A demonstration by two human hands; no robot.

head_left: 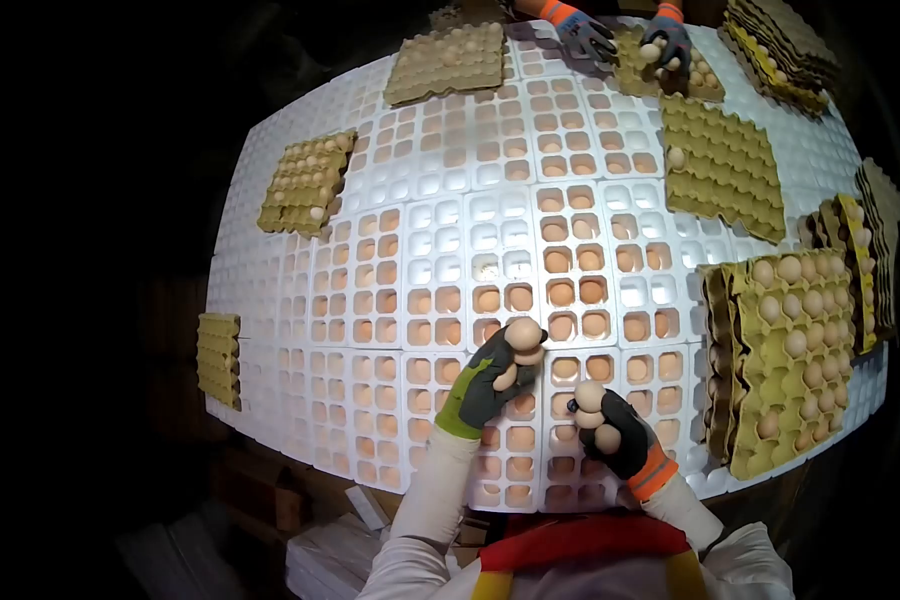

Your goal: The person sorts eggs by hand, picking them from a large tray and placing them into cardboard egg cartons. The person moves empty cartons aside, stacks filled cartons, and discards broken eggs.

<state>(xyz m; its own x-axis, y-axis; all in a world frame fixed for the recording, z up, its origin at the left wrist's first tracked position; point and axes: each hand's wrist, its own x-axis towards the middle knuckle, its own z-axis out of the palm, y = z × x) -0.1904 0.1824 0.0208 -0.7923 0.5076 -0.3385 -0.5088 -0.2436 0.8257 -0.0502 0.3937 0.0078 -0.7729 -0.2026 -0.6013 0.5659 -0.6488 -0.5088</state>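
My left hand [485,385], in a dark glove with a green cuff, is closed around several eggs [523,335] above the white foam trays [403,388]. To its right, my right hand [625,437], in a dark glove with an orange cuff, holds several more eggs [590,397]. Both hands are over the front part of the foam trays, whose square pockets hold many eggs [561,292]. Some pockets a little farther off, in the middle, have no egg in them. The undersides of both hands and part of the held eggs are hidden.
At the right stands a stack of pulp egg trays [750,400], its top one partly filled. More pulp trays lie at the far left [219,360], upper left [300,190], back [448,65] and right back [725,175]. Across the table, another person's gloved hands [667,45] handle eggs.
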